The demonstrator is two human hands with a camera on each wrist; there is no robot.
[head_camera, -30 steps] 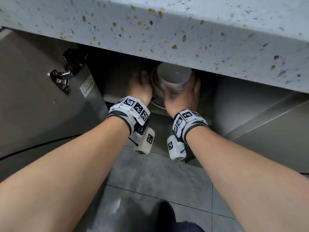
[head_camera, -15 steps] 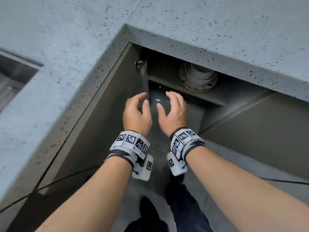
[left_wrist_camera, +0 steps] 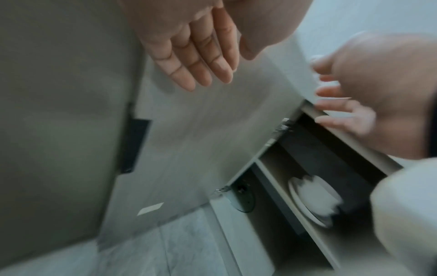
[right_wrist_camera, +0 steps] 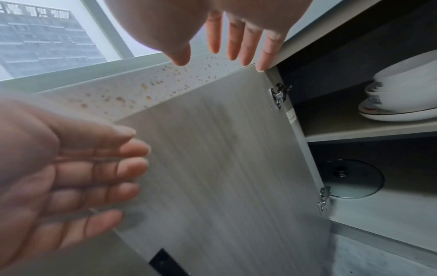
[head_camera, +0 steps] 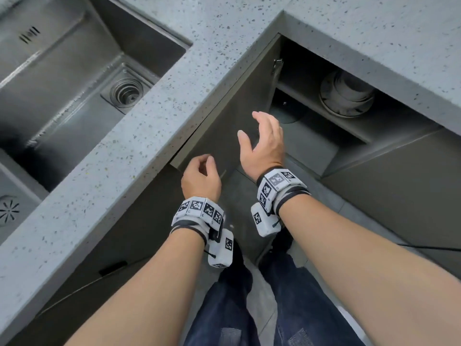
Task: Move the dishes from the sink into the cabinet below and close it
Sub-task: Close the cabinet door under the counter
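Note:
A stack of white bowls on a plate (head_camera: 346, 96) stands on the upper shelf of the open cabinet (head_camera: 324, 136), also in the right wrist view as the dishes (right_wrist_camera: 402, 97) and blurred in the left wrist view as the dishes (left_wrist_camera: 314, 198). The cabinet door (head_camera: 224, 126) stands swung out to the left. My left hand (head_camera: 204, 166) hovers near the door's free top edge, fingers relaxed, holding nothing. My right hand (head_camera: 252, 128) is open in front of the door's inner face, with its fingertips (right_wrist_camera: 260, 65) near the hinge-side top corner. The steel sink (head_camera: 74, 78) shows no dishes.
A glass pot lid (right_wrist_camera: 352, 179) leans on the lower shelf. The speckled countertop (head_camera: 149, 121) overhangs the cabinet. Two metal hinges (right_wrist_camera: 279, 95) hold the door. A second grey door (head_camera: 399, 191) is to the right, and my legs stand on the tiled floor (head_camera: 344, 213).
Both hands have let go of the dish stack on the shelf and pulled back out of the cabinet. My head has risen, so the sink and countertop have come into view.

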